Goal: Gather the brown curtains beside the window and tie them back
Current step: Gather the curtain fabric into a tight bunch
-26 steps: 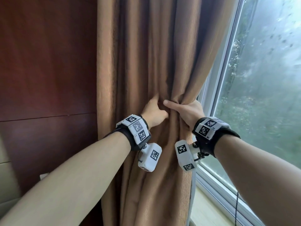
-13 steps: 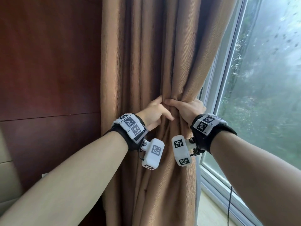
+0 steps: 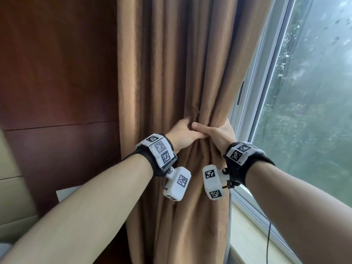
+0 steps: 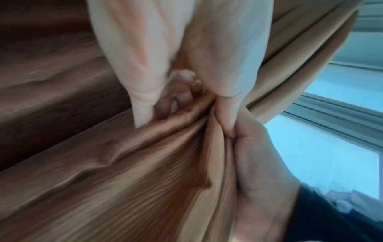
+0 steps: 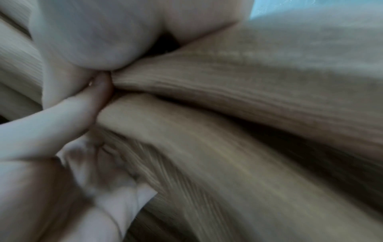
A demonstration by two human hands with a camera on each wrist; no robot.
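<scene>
Beside the window [image 3: 304, 111], the brown curtains [image 3: 171, 73] hang in long vertical folds between a dark wood wall panel [image 3: 57, 73] on the left and the white window frame [image 3: 253, 103] on the right. Their right edge slants in from the top of the frame down to the point where they are gathered; their left edge hangs straight against the panel. Open room lies to the right, over the pale sill [image 3: 253, 242], and below the wrists, where the cloth falls loose.

Grip, left hand [image 3: 182, 134]: fingers curled into the bunched cloth from the left, holding it at the gathered waist. Grip, right hand [image 3: 217, 133]: wrapped round the same bunch from the window side, thumb lying across the front and touching the left hand. Both hands are pressed close together on the cloth.

Head view shows the full drape, panel, frame, sill and both wrist units with their printed markers. Left wrist view alone shows the folds converging into a tight crease between the left hand's fingers [image 4: 143, 104], with the right hand [image 4: 259, 163] laid against the cloth just beside them. Right wrist view is blurred; it shows a finger [image 5: 62, 113] pressed into thick folds of the curtains [image 5: 248, 98] and little more.
</scene>
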